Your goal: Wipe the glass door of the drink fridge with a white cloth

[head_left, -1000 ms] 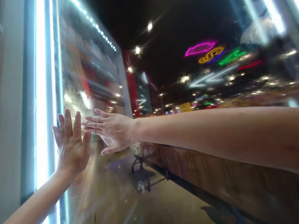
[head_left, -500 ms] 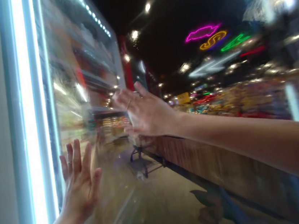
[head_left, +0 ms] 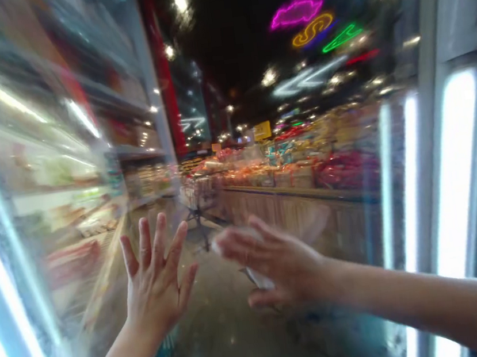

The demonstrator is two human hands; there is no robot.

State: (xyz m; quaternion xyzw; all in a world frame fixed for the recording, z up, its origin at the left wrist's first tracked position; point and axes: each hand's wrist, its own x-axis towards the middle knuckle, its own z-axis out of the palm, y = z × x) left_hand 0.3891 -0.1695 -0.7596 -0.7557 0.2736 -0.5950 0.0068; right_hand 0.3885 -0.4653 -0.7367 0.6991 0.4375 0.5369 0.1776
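Observation:
My left hand (head_left: 156,287) lies flat with its fingers spread against a see-through glass pane (head_left: 237,346). To its right, my right hand (head_left: 283,262) is stretched across from the right side, blurred by motion. Under its palm and fingers a crumpled white cloth (head_left: 262,280) is pressed toward the glass; most of it is hidden, so I cannot tell whether it is fabric or paper. The two hands are apart, at about the same height.
Bright light tubes (head_left: 458,175) run along the frame at the right, with more at the left. Lit shelves with goods (head_left: 74,256) show at the left. Beyond the glass are a shopping cart (head_left: 198,206), a wood-panelled display (head_left: 276,203) heaped with goods, and neon signs (head_left: 296,12).
My right hand has moved down with the white cloth, from above my left hand to level with it. The view has turned right and downward. My left hand stays spread.

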